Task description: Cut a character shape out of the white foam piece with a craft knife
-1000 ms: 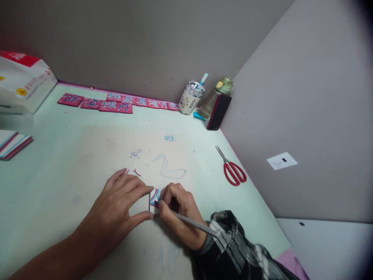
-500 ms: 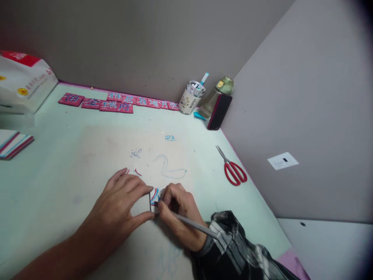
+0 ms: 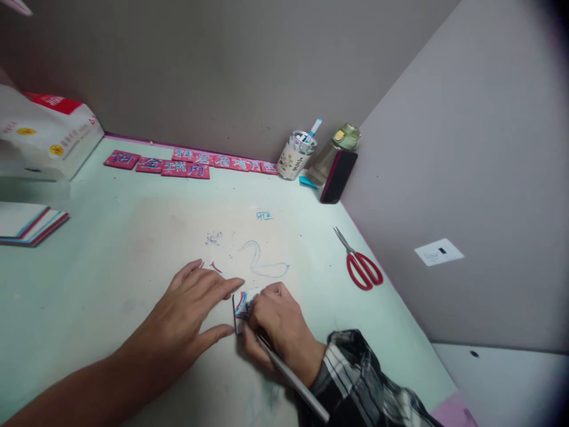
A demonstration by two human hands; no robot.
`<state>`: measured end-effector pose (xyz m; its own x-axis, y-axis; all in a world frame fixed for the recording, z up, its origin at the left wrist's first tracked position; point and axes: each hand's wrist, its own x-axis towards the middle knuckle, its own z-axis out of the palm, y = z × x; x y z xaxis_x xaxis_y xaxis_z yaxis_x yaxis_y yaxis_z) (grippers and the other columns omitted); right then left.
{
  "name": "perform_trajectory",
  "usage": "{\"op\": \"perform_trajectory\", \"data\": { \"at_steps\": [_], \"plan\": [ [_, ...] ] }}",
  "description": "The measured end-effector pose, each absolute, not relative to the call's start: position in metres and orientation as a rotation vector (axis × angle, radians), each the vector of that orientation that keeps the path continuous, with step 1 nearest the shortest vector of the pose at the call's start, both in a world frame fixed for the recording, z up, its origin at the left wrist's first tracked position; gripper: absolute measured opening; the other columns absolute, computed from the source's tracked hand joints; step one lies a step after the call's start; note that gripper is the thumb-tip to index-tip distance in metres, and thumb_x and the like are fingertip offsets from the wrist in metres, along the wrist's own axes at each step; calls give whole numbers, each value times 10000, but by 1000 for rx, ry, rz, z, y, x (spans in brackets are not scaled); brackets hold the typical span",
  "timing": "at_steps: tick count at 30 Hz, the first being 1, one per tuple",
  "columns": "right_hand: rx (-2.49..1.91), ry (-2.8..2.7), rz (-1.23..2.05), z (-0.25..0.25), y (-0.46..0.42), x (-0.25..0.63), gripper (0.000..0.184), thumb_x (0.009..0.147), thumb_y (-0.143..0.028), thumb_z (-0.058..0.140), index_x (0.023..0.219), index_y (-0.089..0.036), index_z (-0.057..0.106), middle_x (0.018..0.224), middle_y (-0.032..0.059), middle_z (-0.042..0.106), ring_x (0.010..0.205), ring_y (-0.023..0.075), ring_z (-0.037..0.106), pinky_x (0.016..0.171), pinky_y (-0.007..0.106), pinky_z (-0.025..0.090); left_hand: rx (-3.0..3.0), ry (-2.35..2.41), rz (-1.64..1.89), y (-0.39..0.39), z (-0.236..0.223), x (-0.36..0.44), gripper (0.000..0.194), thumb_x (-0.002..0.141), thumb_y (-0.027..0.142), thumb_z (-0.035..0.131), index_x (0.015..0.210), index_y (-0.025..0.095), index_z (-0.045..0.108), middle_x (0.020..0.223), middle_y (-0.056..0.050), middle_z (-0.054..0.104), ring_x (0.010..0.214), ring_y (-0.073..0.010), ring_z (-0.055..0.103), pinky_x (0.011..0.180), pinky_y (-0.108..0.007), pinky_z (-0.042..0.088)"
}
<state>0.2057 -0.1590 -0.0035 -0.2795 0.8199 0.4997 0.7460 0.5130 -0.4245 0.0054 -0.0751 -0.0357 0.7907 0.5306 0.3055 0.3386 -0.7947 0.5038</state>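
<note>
My left hand (image 3: 195, 302) lies on the work sheet, thumb and fingertips at opposite corners of the left edge of a small white card (image 3: 240, 307). Red and blue strokes mark that card. My right hand (image 3: 278, 323), in a plaid sleeve, is closed around a slim grey pen-shaped tool (image 3: 293, 376). The tool slants back toward the sleeve; its tip is hidden by my fingers, over the card. Partly covered by my left fingers, a white piece with red strokes (image 3: 215, 265) shows beyond them.
Red-handled scissors (image 3: 362, 267) lie at right. Behind stand a marker jar (image 3: 292, 163), a green bottle (image 3: 326, 160) and a dark phone (image 3: 338, 177). Several red character tiles (image 3: 174, 168) line the back. Striped cards (image 3: 33, 225) and a white bag (image 3: 53, 136) are at left.
The view has shifted slightly, so everything sits a little lower and to the right. My left index finger has lifted slightly from the card's corner. The tool's rear end has swung nearer to me.
</note>
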Motion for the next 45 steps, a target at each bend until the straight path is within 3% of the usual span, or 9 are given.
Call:
{"op": "perform_trajectory", "data": {
  "at_steps": [3, 6, 12, 19, 30, 36, 41, 45],
  "plan": [
    [-1268, -2055, 177, -3, -158, 207, 247, 807, -47, 498, 791, -254, 363, 645, -50, 480, 615, 160, 450, 684, 322, 362, 2574, 605, 586, -74, -31, 8, 582, 959, 97, 461, 1492, 332, 443, 1173, -24, 659, 1116, -221, 592, 1203, -519, 275],
    [-1263, -2045, 200, -1, -158, 207, 234, 805, -61, 501, 784, -252, 369, 647, -50, 487, 618, 156, 458, 680, 320, 363, 2612, 584, 601, -77, -26, 15, 641, 861, -26, 378, 1371, 312, 565, 1024, -17, 630, 986, -203, 601, 1186, -552, 291],
    [-1308, -2042, 280, 2, -159, 210, 216, 823, -87, 496, 772, -252, 365, 641, -49, 494, 607, 152, 452, 684, 320, 384, 2674, 576, 635, -76, -23, 17, 373, 965, 42, 409, 1102, 274, 667, 969, -10, 613, 924, -180, 605, 1199, -593, 249],
    [-1338, -1995, 389, 4, -159, 211, 220, 822, -107, 519, 762, -251, 365, 653, -39, 526, 639, 159, 482, 697, 325, 409, 2651, 539, 615, -74, -27, 16, 458, 962, 10, 407, 1245, 298, 622, 1092, -27, 661, 1050, -185, 632, 1219, -587, 216],
    [-1373, -1961, 449, 2, -160, 213, 171, 840, -147, 533, 771, -247, 413, 659, -39, 539, 632, 158, 480, 704, 326, 411, 2601, 526, 672, -77, -19, 19, 238, 1026, 102, 454, 1004, 251, 639, 1008, 16, 670, 1000, -146, 635, 1259, -513, 142],
    [-1413, -1891, 517, 5, -160, 210, 205, 817, -130, 554, 755, -250, 399, 663, -38, 510, 687, 171, 496, 738, 327, 437, 2506, 492, 648, -77, -16, 18, 266, 1007, 93, 414, 1013, 237, 638, 1076, -13, 669, 1043, -171, 614, 1210, -469, 286],
    [-1349, -1883, 562, 4, -158, 209, 244, 839, -120, 545, 748, -255, 364, 652, -61, 431, 653, 153, 460, 855, 364, 490, 2474, 447, 556, -69, -4, 11, 278, 1019, 142, 401, 939, 242, 648, 1103, -36, 679, 1054, -209, 588, 1020, -406, 440],
    [-1368, -1845, 587, 4, -157, 209, 246, 836, -129, 549, 746, -258, 360, 654, -61, 430, 642, 152, 455, 895, 384, 502, 2552, 530, 565, -58, -1, 0, 206, 1006, 219, 471, 877, 252, 628, 1014, -16, 683, 966, -220, 597, 919, -391, 442]
  ]
}}
